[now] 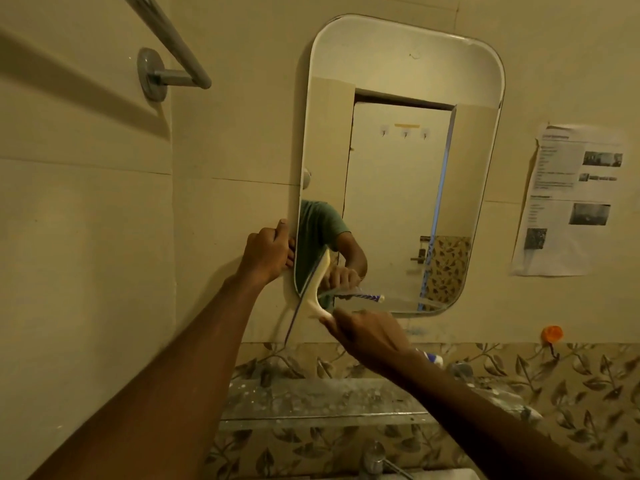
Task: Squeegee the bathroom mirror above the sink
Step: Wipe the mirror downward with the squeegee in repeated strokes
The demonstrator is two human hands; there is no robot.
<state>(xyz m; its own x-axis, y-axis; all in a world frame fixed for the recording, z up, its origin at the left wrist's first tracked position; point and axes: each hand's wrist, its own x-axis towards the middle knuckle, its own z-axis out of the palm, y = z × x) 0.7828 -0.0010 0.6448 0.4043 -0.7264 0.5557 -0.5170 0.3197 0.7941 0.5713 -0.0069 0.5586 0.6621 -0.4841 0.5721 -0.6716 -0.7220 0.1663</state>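
Closest in, down at six o'clock, a chrome tap pokes up over a sliver of white sink. Just past it a spattered glass shelf runs across a band of leaf-patterned tile, and a small tube lies on it behind the right wrist. Beyond that it's plain cream wall, and on it the mirror, upright with rounded corners, filling the centre up towards twelve.

Now the hands. Both bare arms reach up from the bottom edge. The left hand sits at eight o'clock on the mirror's rim, fingers curled round the left edge and thumb pointing up along it. The right hand, at six o'clock just under the mirror, is closed round the handle of the cream squeegee. The blade slants across the mirror's seven o'clock corner, upper end over the glass and lower end out over the wall. Whether the rubber actually touches the glass, I can't tell.

Counting up: two hands, one squeegee, one mirror, one shelf, one tap. Further out there's one orange-capped wall hook at four o'clock, one printed paper sheet at three and one chrome towel bar at eleven. Deepest of all, in the reflection, three small hooks sit on a white door.
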